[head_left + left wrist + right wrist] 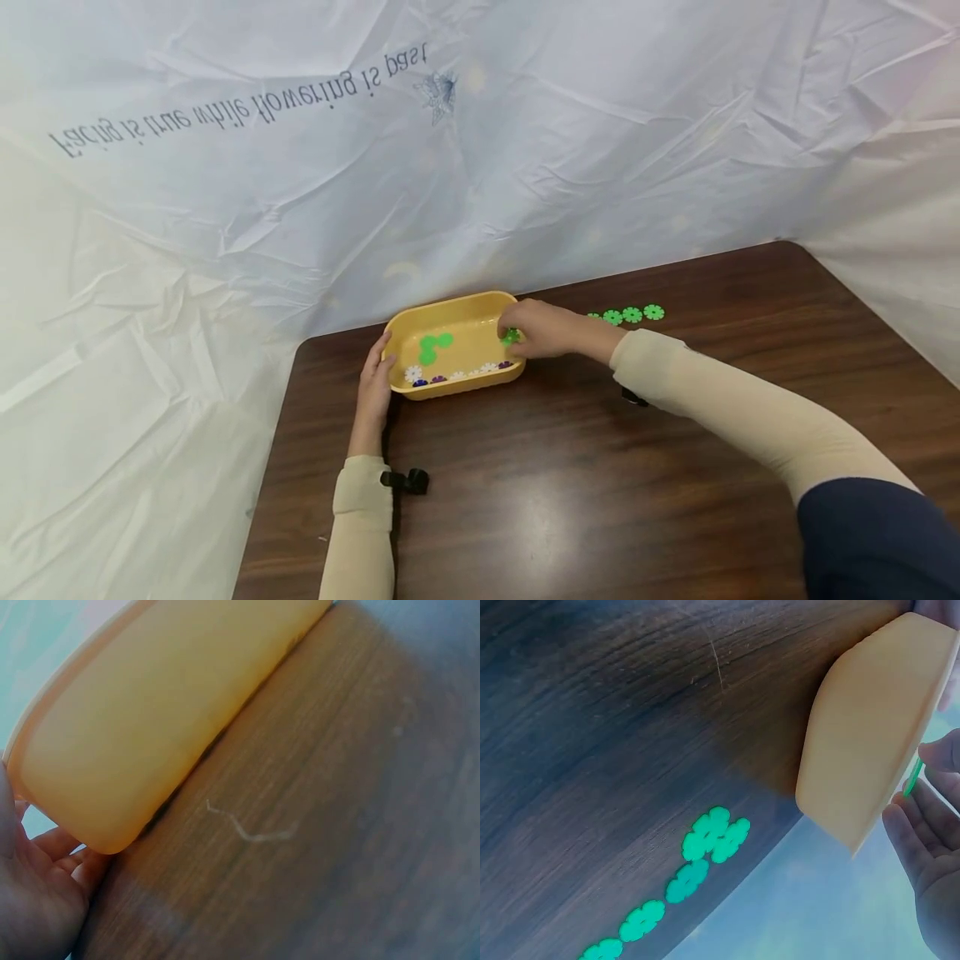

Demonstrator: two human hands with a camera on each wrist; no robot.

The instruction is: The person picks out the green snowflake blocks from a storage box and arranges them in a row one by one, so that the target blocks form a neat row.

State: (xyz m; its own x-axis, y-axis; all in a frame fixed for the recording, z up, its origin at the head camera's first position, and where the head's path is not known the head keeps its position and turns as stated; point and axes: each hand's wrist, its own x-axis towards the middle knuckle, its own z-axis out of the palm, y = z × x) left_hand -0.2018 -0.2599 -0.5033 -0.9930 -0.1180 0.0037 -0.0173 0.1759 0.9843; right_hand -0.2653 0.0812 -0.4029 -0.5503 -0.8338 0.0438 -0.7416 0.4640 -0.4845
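A yellow plastic basin (455, 389) stands near the back edge of the table. My left hand (372, 383) holds its left end, thumb at the rim and fingers along the outer wall. Over the right end, my right hand (551, 327) pinches a green snowflake disc (913, 777) between thumb and fingers at the rim. Inside the basin lie several more green snowflake discs (428, 348) toward the left. White snowflake discs (413, 373) and purple snowflake discs (438, 380) line its near side.
A row of green snowflake discs (632, 315) lies on the brown wooden table (525, 483), right of the basin; in the right wrist view two discs at one end (706, 833) overlap. A pale printed cloth (480, 167) hangs right behind the table edge.
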